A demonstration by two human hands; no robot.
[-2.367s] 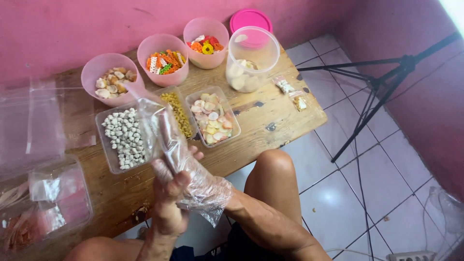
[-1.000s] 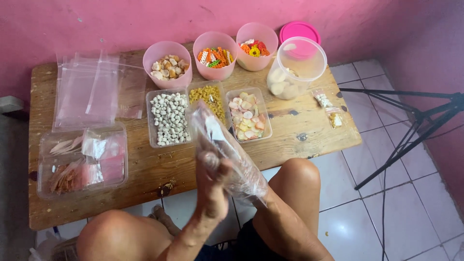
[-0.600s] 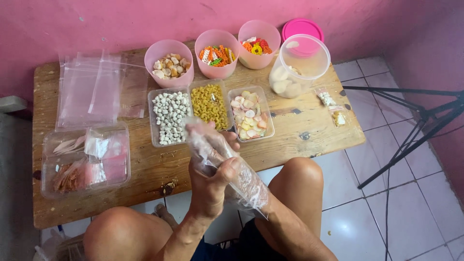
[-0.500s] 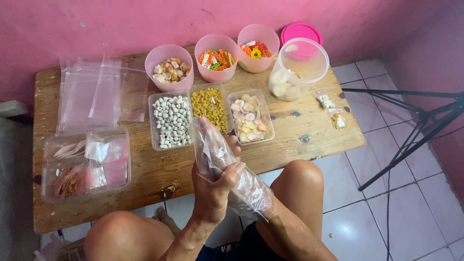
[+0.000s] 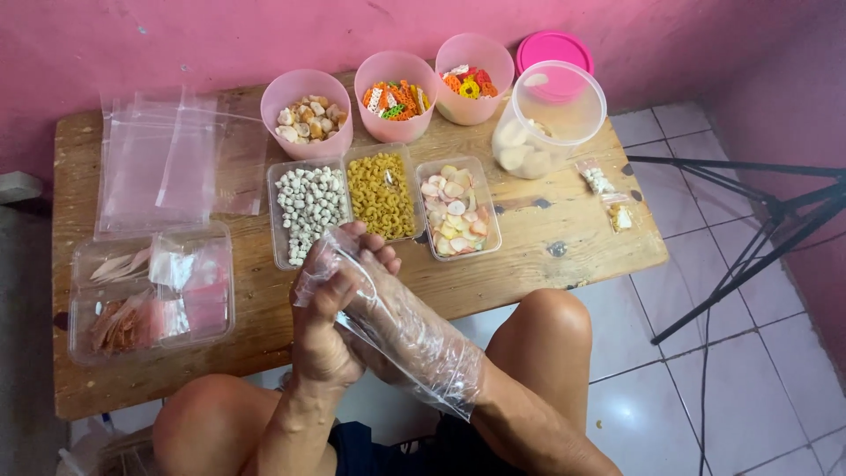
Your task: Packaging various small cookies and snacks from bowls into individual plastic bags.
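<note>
Table (image 5: 529, 234): low, worn wooden planks, set against a pink wall over a tiled floor.
Far row: three pink cups (image 5: 396, 84) of mixed snacks stood side by side; right of them a clear tub (image 5: 546, 119) holding pale pieces, with a pink lid (image 5: 555, 48) behind it.
Middle: three clear trays touched one another, holding white pellets (image 5: 308, 207), yellow macaroni (image 5: 381, 194) and pastel chips (image 5: 456, 207).
Left far: a stack of clear bags (image 5: 163, 163) lay flat.
Left near: a clear lidded box (image 5: 150, 291) held small packets.
Right: two small filled packets (image 5: 608, 196) lay near the edge.
</note>
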